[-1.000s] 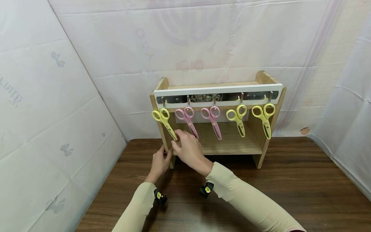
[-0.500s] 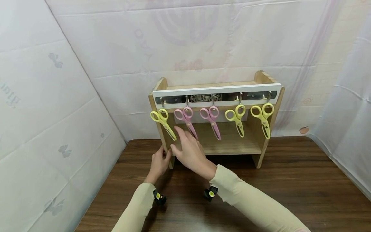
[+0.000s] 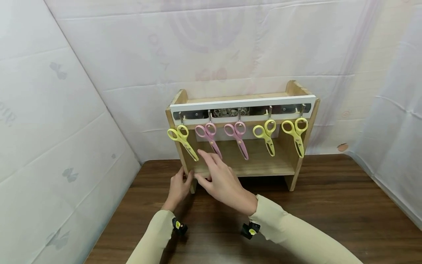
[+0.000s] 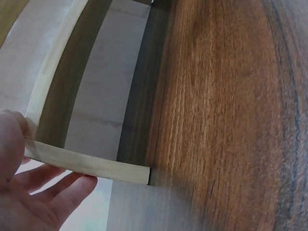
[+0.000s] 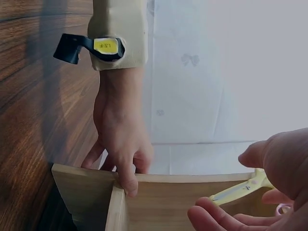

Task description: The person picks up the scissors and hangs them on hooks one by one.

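Note:
A small wooden shelf (image 3: pixel 263 172) stands on the table, with scissors hanging from hooks along its white front rail (image 3: pixel 244 100). My left hand (image 3: pixel 177 189) grips the shelf's left side panel (image 4: pixel 96 163), thumb on the inner face and fingers on the outer face. My right hand (image 3: pixel 225 183) is raised in front of the shelf's left half, its fingers extended and nothing in its grasp. Just above its index finger hang the leftmost yellow scissors (image 3: pixel 190 150), blades slanting down to the right. Beside them hang pink scissors (image 3: pixel 211 138), their tip close behind the right hand.
Further right hang another pink pair of scissors (image 3: pixel 239 138) and two yellow pairs, one inner (image 3: pixel 267 139) and one outermost (image 3: pixel 298 136). The brown table (image 3: pixel 346 212) spreads in front. White cloth walls (image 3: pixel 82 128) enclose the left and back.
My right hand has drawn away from the leftmost scissors' tip, down and to the right, and its fingers have spread. The left hand keeps its grip; the view has shifted slightly.

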`<move>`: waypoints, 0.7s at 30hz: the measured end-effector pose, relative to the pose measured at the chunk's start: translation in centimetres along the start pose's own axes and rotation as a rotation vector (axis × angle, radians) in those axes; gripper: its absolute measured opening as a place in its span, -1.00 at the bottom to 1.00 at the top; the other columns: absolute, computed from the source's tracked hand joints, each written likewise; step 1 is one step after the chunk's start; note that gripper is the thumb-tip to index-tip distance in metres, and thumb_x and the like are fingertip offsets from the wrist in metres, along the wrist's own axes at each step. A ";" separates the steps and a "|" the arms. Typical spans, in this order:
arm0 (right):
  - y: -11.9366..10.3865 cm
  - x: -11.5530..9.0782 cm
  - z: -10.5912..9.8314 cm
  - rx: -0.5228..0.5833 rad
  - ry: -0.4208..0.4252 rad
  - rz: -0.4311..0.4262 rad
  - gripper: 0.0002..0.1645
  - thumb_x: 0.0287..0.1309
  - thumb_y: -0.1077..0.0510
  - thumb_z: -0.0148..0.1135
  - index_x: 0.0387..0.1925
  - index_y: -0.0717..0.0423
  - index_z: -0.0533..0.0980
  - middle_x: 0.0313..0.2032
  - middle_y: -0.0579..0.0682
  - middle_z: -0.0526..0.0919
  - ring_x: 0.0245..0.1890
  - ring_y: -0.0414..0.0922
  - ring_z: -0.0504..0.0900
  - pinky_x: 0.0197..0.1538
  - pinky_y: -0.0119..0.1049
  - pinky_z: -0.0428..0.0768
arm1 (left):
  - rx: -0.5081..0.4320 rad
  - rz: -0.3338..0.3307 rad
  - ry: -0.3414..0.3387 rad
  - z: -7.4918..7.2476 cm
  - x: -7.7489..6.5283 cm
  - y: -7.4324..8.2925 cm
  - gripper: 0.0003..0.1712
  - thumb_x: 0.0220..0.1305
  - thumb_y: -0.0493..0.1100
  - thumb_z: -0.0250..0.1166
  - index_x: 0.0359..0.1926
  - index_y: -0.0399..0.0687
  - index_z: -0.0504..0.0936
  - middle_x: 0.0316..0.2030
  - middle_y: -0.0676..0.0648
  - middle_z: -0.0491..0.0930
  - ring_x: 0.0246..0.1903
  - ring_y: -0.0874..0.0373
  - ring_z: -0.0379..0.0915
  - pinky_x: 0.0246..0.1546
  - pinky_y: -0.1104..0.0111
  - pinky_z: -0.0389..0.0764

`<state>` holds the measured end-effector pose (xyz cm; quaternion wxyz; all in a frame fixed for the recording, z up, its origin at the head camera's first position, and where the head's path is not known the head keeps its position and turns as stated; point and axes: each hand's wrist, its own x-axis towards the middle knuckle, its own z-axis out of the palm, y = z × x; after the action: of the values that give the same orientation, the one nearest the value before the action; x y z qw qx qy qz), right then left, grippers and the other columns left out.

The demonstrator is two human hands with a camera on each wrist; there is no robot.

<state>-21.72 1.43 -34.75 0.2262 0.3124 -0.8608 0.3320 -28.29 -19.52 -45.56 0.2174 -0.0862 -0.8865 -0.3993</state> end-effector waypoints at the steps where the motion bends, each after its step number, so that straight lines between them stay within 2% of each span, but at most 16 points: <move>1: 0.0 -0.2 -0.1 -0.003 0.000 -0.014 -0.15 0.34 0.01 0.38 0.54 -0.07 0.23 0.23 0.05 0.50 -0.52 -0.35 0.46 -0.42 -0.35 0.53 | 0.003 0.003 -0.002 0.0 0.0 0.0 -0.65 0.56 -0.12 0.18 0.19 -0.26 0.57 -0.07 -0.32 0.72 -0.13 -0.20 0.71 -0.21 -0.01 0.73; 4: 0.1 -0.8 -0.3 -0.006 -0.003 -0.042 -0.16 0.32 0.03 0.40 0.53 -0.07 0.25 0.22 0.03 0.52 -0.50 -0.35 0.46 -0.40 -0.37 0.52 | 0.007 0.012 -0.007 0.1 -0.1 0.0 -0.62 0.57 -0.11 0.17 0.21 -0.28 0.55 -0.06 -0.33 0.72 -0.11 -0.22 0.70 -0.21 -0.01 0.73; 10: 0.6 -1.5 -0.5 0.007 -0.033 -0.066 -0.18 0.31 0.01 0.40 0.51 -0.07 0.29 0.22 -0.02 0.50 -0.41 -0.30 0.50 -0.42 -0.38 0.52 | -0.002 -0.009 -0.016 0.2 -0.4 0.3 -0.61 0.57 -0.09 0.17 0.21 -0.27 0.54 -0.05 -0.33 0.71 -0.06 -0.23 0.69 -0.17 -0.02 0.73; 15: 1.3 -1.9 -0.4 -0.013 -0.016 -0.124 -0.20 0.29 -0.02 0.42 0.49 -0.09 0.33 0.24 -0.02 0.48 -0.05 -0.14 0.60 -0.17 -0.19 0.66 | -0.004 -0.027 -0.019 0.0 -0.3 0.6 -0.62 0.57 -0.08 0.17 0.20 -0.25 0.55 -0.05 -0.33 0.71 -0.03 -0.22 0.68 -0.10 -0.05 0.71; 17: 1.6 -2.1 -0.3 -0.021 -0.019 -0.156 -0.20 0.29 -0.04 0.42 0.48 -0.11 0.34 0.26 0.00 0.47 0.10 -0.08 0.56 -0.08 -0.14 0.67 | 0.001 -0.038 -0.023 -0.2 -0.4 0.6 -0.62 0.57 -0.07 0.17 0.20 -0.24 0.54 -0.05 -0.33 0.71 -0.03 -0.22 0.68 -0.10 -0.05 0.71; 21: 2.3 -2.8 -0.4 -0.047 -0.040 -0.199 -0.19 0.29 -0.11 0.41 0.49 -0.14 0.33 0.34 0.01 0.41 0.23 -0.05 0.48 0.00 -0.13 0.65 | 0.016 -0.026 -0.041 -0.8 -0.5 0.7 -0.59 0.58 -0.07 0.17 0.24 -0.26 0.51 -0.04 -0.35 0.70 -0.04 -0.23 0.68 -0.13 -0.02 0.72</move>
<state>-21.28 4.14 -37.19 0.2484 0.3977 -0.8373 0.2812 -27.34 -19.64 -44.81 0.1947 -0.0812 -0.8949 -0.3932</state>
